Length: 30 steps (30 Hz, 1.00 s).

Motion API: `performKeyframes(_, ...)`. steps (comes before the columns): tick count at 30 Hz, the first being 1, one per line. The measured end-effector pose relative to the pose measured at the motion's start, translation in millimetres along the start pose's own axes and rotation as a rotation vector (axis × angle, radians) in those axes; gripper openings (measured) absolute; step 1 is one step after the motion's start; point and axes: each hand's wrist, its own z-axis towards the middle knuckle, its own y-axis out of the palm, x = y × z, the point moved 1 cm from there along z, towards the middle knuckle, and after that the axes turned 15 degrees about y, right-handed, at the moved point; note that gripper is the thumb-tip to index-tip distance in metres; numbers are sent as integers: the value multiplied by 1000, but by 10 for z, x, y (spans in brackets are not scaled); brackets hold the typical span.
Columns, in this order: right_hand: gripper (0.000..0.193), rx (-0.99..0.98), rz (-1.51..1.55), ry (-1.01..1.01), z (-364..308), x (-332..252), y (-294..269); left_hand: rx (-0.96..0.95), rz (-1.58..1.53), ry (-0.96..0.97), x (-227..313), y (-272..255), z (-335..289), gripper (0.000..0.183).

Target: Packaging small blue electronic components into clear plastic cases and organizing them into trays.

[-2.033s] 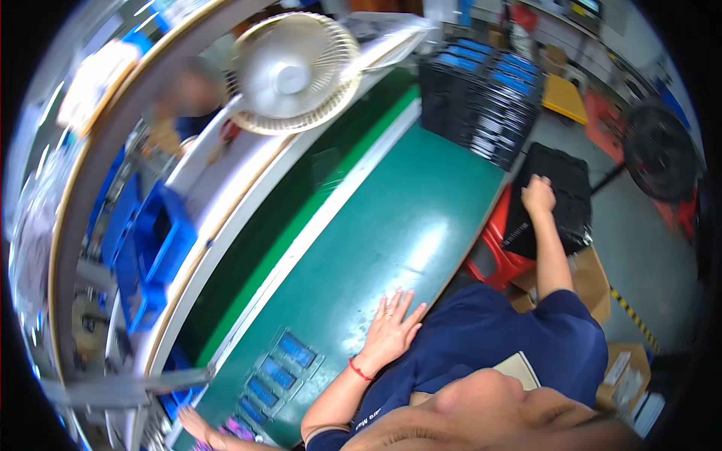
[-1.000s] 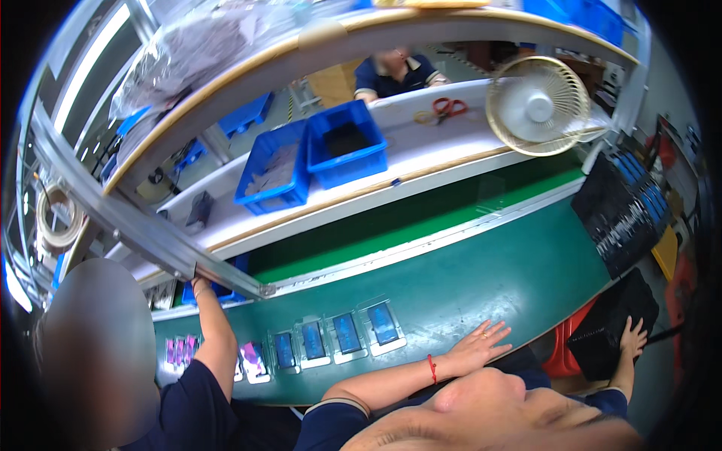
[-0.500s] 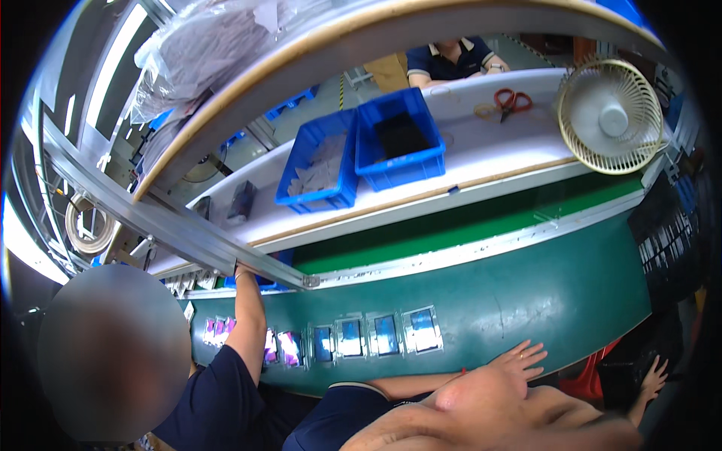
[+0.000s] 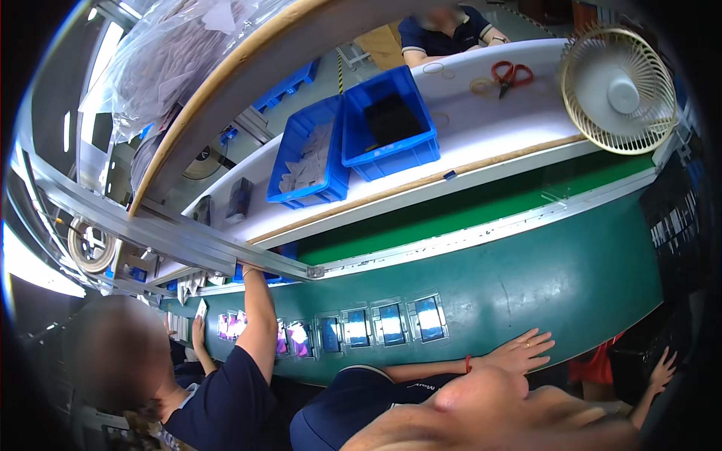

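Observation:
My left hand (image 4: 524, 352), with a ring on a finger and a red band at the wrist, lies flat at the near edge of the green table (image 4: 587, 263). Its fingers are spread and nothing is in them. At the far right my right hand (image 4: 662, 371) shows with fingers apart and empty, next to a black object (image 4: 635, 353) whose kind I cannot make out. Left of my left hand, out of its reach, several flat dark rectangular panels in clear plastic trays (image 4: 429, 319) stand in a row. Those farther left show pink-purple patches (image 4: 299, 340).
A co-worker's arm (image 4: 261, 316) reaches under the metal beam (image 4: 195, 244) at left. Beyond the table, a white shelf holds blue bins (image 4: 391, 161), red-handled scissors (image 4: 511, 76) and a fan (image 4: 623, 94). A red stool (image 4: 590, 370) stands at lower right.
The whole view has shifted slightly. The co-worker at left has shifted, and their other hand now shows beside a white card. My hands stay open and about where they were.

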Motion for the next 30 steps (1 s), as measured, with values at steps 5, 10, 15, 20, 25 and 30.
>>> performKeyframes(5, 79, 36, -44, -30, -400, -411, -346, 21, 0, -41, -72, 34, -166, 46)
performKeyframes(10, 79, 64, 62, 29, 1380, 306, 1041, 92, -50, -5, -91, 175, -287, 45)
performKeyframes(15, 78, 75, 30, -33, 1678, 534, 978, -39, -17, -79, 119, -97, -197, 42)
performKeyframes(20, 78, 29, 38, -46, 1092, 450, 824, -28, -28, -101, 91, -100, -107, 39)
performKeyframes(25, 77, 40, 89, -21, 378, 73, 264, -34, -17, -103, 31, -71, -138, 38)
performKeyframes(30, 77, 66, 90, -5, -409, -86, -369, 34, 2, -104, 141, -154, -93, 37)
